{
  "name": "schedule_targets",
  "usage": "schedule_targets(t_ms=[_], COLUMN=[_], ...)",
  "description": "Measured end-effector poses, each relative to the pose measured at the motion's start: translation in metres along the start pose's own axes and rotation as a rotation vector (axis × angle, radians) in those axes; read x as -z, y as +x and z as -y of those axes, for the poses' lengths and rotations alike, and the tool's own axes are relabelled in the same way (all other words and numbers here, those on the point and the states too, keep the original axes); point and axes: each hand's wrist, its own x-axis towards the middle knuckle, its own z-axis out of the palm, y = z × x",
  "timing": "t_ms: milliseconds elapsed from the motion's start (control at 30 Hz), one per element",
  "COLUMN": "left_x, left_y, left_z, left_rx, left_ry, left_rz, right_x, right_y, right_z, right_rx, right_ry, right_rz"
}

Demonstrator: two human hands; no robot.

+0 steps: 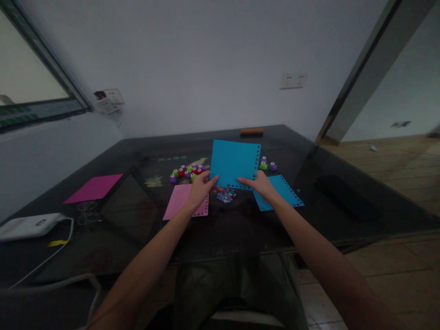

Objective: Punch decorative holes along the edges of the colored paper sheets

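Both my hands hold up a blue paper sheet (233, 162) with punched holes along its right and bottom edges. My left hand (201, 187) grips its lower left corner, my right hand (260, 184) its lower right edge. Under the sheet lies a small heap of punched confetti (226, 195). A pink punched sheet (181, 201) lies below my left hand, and a second blue punched sheet (283, 192) lies under my right wrist. Several small coloured paper punches (187, 173) sit behind the pink sheet, with three more punches (267, 165) right of the held sheet.
A dark glass table (220, 229) carries everything. A magenta sheet (93, 188) lies at the left. A white device (29, 225) with cables sits at the near left edge. A brown block (252, 131) rests at the far edge by the wall.
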Motion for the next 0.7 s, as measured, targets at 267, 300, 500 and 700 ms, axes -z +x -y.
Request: schedule_targets(t_ms=[267, 300, 500, 700], left_x=[0.000, 0.000, -0.001, 0.012], left_y=[0.000, 0.000, 0.001, 0.010], left_z=[0.000, 0.000, 0.004, 0.007], left_rx=[-0.018, -0.019, -0.025, -0.165], left_ry=[-0.009, -0.011, 0.020, 0.268], left_rz=[0.017, 0.020, 0.052, -0.101], right_x=[0.000, 0.000, 0.002, 0.002], right_y=[0.000, 0.000, 0.002, 0.002], right_z=[-0.001, -0.001, -0.005, -0.003], right_rx=[0.007, 0.012, 0.035, 0.024], right_ry=[-0.043, -0.048, -0.064, -0.056], right_rz=[-0.021, -0.027, -0.034, -0.050])
